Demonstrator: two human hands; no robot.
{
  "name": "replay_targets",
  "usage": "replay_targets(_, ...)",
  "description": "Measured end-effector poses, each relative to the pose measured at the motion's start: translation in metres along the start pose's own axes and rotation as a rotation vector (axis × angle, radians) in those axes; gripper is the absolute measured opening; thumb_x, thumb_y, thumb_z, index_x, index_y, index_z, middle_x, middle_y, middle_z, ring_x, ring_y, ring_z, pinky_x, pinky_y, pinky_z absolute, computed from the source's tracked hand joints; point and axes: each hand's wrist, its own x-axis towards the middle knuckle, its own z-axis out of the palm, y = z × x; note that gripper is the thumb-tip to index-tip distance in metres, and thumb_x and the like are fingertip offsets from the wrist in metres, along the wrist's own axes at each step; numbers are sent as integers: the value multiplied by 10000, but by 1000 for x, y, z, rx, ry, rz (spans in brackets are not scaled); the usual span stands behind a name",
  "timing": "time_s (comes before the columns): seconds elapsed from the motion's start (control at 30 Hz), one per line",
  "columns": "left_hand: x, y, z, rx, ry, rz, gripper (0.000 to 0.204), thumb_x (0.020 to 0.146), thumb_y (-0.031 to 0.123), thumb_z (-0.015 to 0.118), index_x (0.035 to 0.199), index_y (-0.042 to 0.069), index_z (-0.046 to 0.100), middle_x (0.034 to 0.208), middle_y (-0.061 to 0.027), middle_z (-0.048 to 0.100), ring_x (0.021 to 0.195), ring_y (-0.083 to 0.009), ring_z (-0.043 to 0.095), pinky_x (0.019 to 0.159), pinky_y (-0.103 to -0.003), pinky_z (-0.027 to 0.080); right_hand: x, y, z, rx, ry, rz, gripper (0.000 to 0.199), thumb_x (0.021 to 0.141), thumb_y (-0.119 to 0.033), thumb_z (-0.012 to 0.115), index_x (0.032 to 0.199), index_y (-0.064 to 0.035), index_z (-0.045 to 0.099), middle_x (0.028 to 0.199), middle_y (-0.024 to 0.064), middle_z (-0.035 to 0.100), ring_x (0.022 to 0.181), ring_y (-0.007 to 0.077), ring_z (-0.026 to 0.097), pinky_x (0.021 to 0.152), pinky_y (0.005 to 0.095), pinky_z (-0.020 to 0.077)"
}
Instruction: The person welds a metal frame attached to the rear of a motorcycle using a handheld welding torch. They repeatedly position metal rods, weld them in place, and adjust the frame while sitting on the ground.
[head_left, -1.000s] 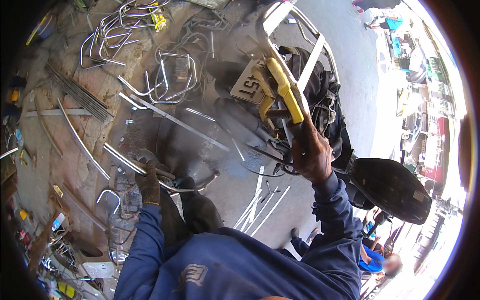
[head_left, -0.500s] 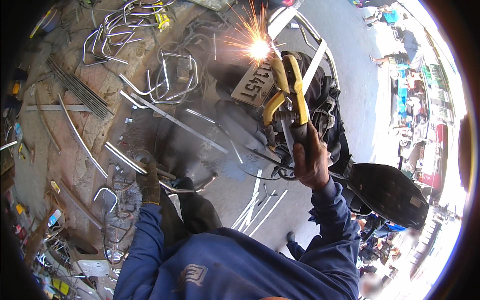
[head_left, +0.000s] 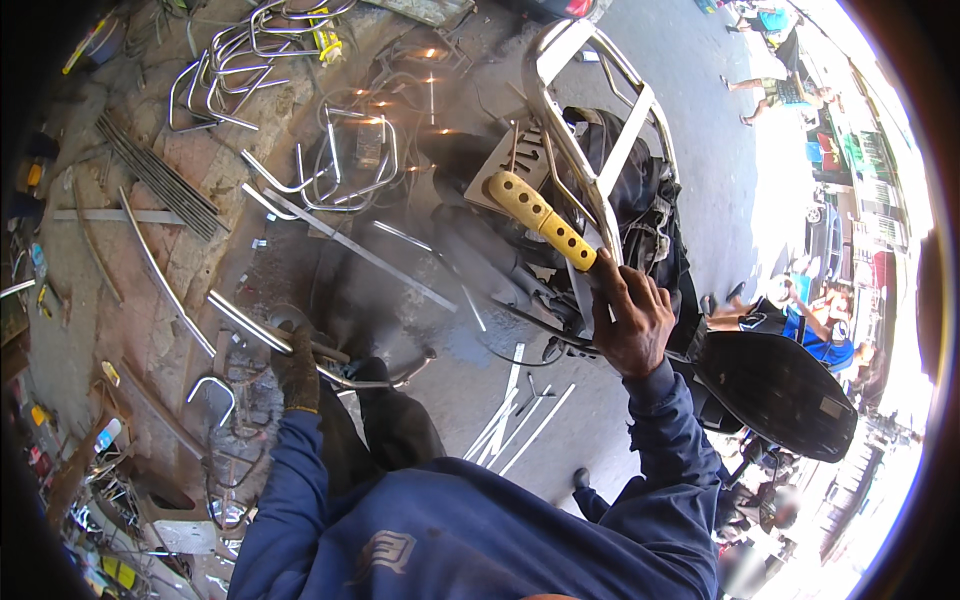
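Note:
My bare right hand (head_left: 635, 320) is closed round a yellow electrode holder (head_left: 545, 220), a welding clamp with dark holes along its face. A thin rod (head_left: 514, 146) rises near the holder's tip. Just beyond is a shiny metal tube rack (head_left: 598, 150) over the back of a motorcycle, with a white number plate (head_left: 500, 170) partly covered by the holder. To the left, at knee height, my gloved left hand (head_left: 296, 375) closes on a curved shiny metal tube (head_left: 250, 322). The glove hides most of its fingers.
Bent tubes (head_left: 225, 75) and a bundle of dark rods (head_left: 160, 175) lie at the left. A flat bar (head_left: 350, 247) crosses the floor, with white strips (head_left: 510, 420) near my feet. The black motorcycle seat (head_left: 775, 395) is at the right. Several people are in the street beyond.
The bright arc with its shower of sparks has gone; small glowing streaks remain over the ground. My right hand has turned the electrode holder and drawn it back from the rack. My left hand stays put.

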Motion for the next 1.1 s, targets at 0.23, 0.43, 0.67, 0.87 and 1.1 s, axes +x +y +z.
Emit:
replay_targets(0.23, 1, 3, 6, 23, -35, 48, 400, 942, 231, 723, 1206, -23, 560, 939, -84, 641, 733, -160, 615, 600, -304, 521, 3, -1, -4, 44, -10, 84, 596, 785, -124, 780, 1363, -165, 639, 839, 1, 635, 706, 158, 630, 617, 324, 428)
replay_targets(0.43, -2, 6, 10, 80, 16, 25, 296, 944, 238, 708, 1053, -5, 579, 815, -63, 633, 659, -150, 601, 568, -305, 508, 9, 1, 0, 76, -4, 60, 608, 782, -120, 770, 1372, -160, 626, 843, 14, 637, 705, 184, 638, 606, 341, 449)
replay_targets(0.67, 6, 8, 17, 16, -15, 78, 283, 934, 240, 694, 1031, -6, 592, 863, -71, 622, 618, -146, 583, 503, -301, 489, -1, 5, -12, 183, -87, 124, 612, 743, -143, 742, 1339, -137, 605, 872, 41, 615, 736, 220, 641, 621, 366, 493)
replay_targets(0.87, 3, 11, 9, -26, -46, 38, 395, 955, 277, 688, 1167, -26, 550, 924, -68, 607, 675, -146, 582, 547, -290, 498, 0, -1, -10, 199, -40, 80, 582, 713, -129, 754, 1284, -123, 642, 926, 49, 644, 760, 231, 662, 634, 360, 507)
replay_targets(1.1, 8, 13, 8, -23, -55, 103, 353, 959, 261, 679, 1169, 8, 552, 944, -63, 587, 719, -147, 576, 584, -295, 508, 8, -10, -10, 210, 3, 115, 645, 775, -132, 743, 1399, -137, 579, 761, 32, 590, 579, 208, 618, 530, 346, 502)
